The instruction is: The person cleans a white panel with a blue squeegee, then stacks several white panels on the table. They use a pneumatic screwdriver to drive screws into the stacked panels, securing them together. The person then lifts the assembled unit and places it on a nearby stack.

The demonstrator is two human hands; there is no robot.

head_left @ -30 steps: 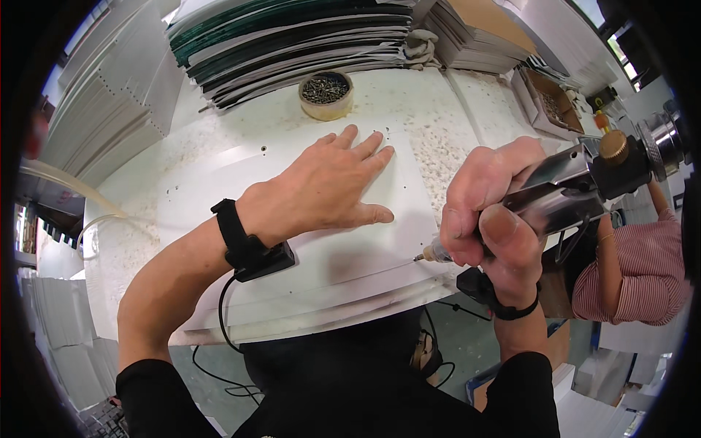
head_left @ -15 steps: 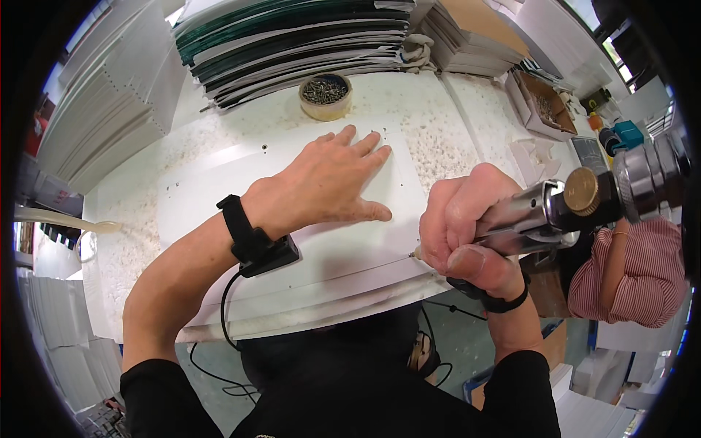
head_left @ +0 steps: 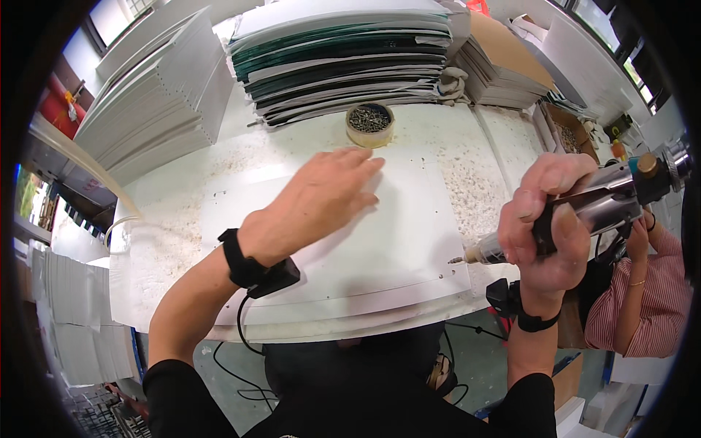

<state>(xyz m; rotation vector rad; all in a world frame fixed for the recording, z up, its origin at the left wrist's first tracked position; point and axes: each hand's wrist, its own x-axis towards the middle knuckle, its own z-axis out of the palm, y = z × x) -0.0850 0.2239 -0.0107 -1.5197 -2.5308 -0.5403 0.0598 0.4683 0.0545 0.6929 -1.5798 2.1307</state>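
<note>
My right hand is wrapped round a silver pneumatic screwdriver with a brass knob near its rear. The narrow bit points left and sits just over the right edge of a flat white panel. Over the panel's middle, my left hand has its fingers stretched out and holds nothing that I can see. Its fingertips reach close to the near side of a round tub full of small metal fasteners. A few small dark fasteners or holes dot the panel's edges.
Stacked white and dark green sheets stand behind the tub. White panels are piled at the far left, brown boards at the back right. A cardboard box holds small parts. At the right sits a person in a striped top.
My right hand has lifted the screwdriver off the panel's near right part and moved it right. My left hand no longer lies spread flat; its fingers have drawn together near the tub.
</note>
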